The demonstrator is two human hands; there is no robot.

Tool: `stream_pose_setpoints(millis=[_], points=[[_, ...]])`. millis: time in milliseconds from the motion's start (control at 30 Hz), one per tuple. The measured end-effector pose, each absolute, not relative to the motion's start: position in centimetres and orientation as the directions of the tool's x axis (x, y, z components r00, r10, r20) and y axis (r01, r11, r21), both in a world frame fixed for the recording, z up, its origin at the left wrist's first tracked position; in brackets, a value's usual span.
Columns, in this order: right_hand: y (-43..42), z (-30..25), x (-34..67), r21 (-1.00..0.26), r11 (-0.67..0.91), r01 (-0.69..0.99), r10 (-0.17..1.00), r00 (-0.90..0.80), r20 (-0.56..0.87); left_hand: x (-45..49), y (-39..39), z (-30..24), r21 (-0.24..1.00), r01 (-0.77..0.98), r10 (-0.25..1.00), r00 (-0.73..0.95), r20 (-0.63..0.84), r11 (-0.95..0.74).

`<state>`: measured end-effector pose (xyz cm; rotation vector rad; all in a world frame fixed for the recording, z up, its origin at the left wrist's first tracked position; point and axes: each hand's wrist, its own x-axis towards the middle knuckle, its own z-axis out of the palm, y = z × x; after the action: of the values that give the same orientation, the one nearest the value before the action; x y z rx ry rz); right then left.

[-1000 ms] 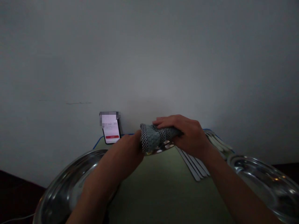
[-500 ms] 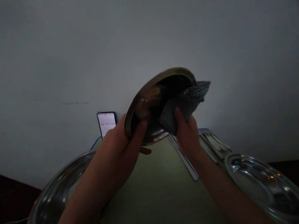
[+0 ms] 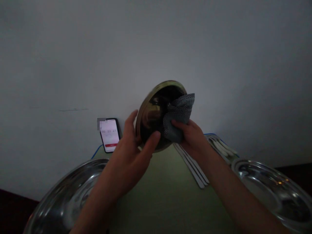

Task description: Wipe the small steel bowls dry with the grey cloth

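The steel plate (image 3: 152, 117) is held up on edge above the far end of the table (image 3: 165, 195), hollow face toward the camera, top leaning right. Below lie flat cutlery (image 3: 195, 165) and two big steel bowls - one left (image 3: 73, 191), one right (image 3: 268, 188). A phone (image 3: 110, 135) leans on the plain wall (image 3: 73, 65). The left hand (image 3: 131, 152) has its grip clamped on the plate's lower rim - the right hand (image 3: 192, 139) clenches a checked cloth (image 3: 179, 113) against the face.
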<state>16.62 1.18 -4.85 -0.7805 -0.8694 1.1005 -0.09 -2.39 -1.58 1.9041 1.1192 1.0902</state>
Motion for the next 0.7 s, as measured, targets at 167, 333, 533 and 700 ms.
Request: stream_pose_setpoints(millis=[167,333,533,700], points=[[0.5,-3.9,19.0,-0.81,0.554,0.194,0.787,0.197,0.585,-0.8,-2.8,-0.3,0.628,0.559,0.839,0.311,0.447,-0.542],[-0.8,-2.7,19.4,-0.459,0.61,0.646,0.581,0.029,0.813,-1.3,-3.1,-0.1,0.588,0.644,0.861,0.25,0.443,-0.49],[0.1,-4.6,17.7,-0.295,0.685,0.666,0.552,-0.209,0.807,-1.4,-2.3,-1.4,0.307,0.797,0.848,0.438,0.3,-0.52],[1.3,-6.6,16.9,-0.36,0.629,0.689,0.654,-0.219,0.724,-0.6,-0.7,-3.2,0.2,0.841,0.861,0.465,0.205,-0.502]])
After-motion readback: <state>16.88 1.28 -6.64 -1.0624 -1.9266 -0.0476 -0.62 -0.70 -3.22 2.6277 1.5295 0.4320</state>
